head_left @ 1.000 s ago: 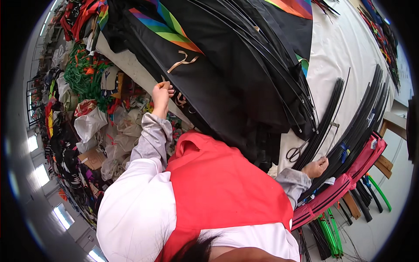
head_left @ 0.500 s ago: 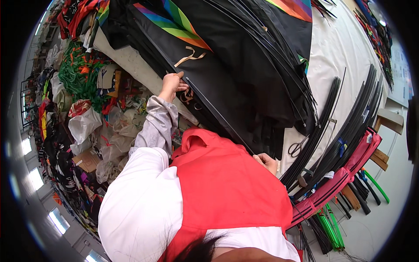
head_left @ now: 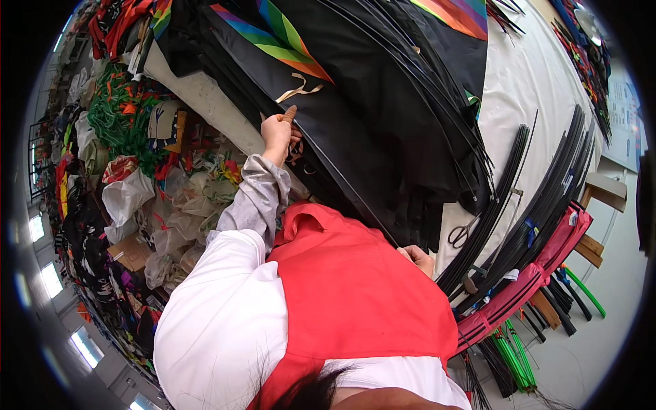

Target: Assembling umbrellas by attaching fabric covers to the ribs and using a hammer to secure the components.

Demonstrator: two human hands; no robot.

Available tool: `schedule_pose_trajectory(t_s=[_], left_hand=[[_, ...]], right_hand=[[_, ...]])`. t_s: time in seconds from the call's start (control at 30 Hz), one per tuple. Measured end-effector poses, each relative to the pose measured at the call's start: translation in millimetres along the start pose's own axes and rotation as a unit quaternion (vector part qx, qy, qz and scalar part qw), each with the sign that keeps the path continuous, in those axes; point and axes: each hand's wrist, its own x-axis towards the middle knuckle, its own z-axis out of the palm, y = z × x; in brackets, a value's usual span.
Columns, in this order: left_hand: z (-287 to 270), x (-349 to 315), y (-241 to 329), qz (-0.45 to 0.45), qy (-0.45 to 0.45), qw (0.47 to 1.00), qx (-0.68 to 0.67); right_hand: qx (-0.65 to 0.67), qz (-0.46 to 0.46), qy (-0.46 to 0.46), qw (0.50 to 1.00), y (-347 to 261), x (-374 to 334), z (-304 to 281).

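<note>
Black fabric [head_left: 389,130] with rainbow-coloured strips lies over the table in front of me. My left hand [head_left: 279,137] is closed on its near edge, thumb up, with a tan wrap on one digit. A thin black rod [head_left: 345,183] runs slantwise along this edge. Its upper end meets my left hand, and whether the fingers hold it too is hidden. At the rod's lower end my right hand [head_left: 418,258] is closed in a pinch, close to my red apron [head_left: 362,287]. A pale ribbon [head_left: 298,87] rests on the fabric above my left hand.
Right of the fabric, scissors [head_left: 462,234] lie on the white table cover [head_left: 526,75] beside bundles of black rods [head_left: 509,184]. A long pink bag [head_left: 540,273] lines the table's right edge. Plastic bags and scraps [head_left: 130,195] are heaped at the left.
My left hand has shifted slightly right and down, onto the rod's upper end, which stood free beside it before. My right hand stays by the lower end.
</note>
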Motion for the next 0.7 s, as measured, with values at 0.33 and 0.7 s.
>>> schedule_pose_trajectory(t_s=[0.33,0.7], left_hand=[[24,-4,28,0.041,-0.034,0.998,-0.040],[74,1,80,0.103,-0.079,0.991,0.025]], right_hand=[[-0.029,-0.054,-0.022,0.998,-32,30,15],[-0.087,-0.177,0.125,0.972,97,40,-20]])
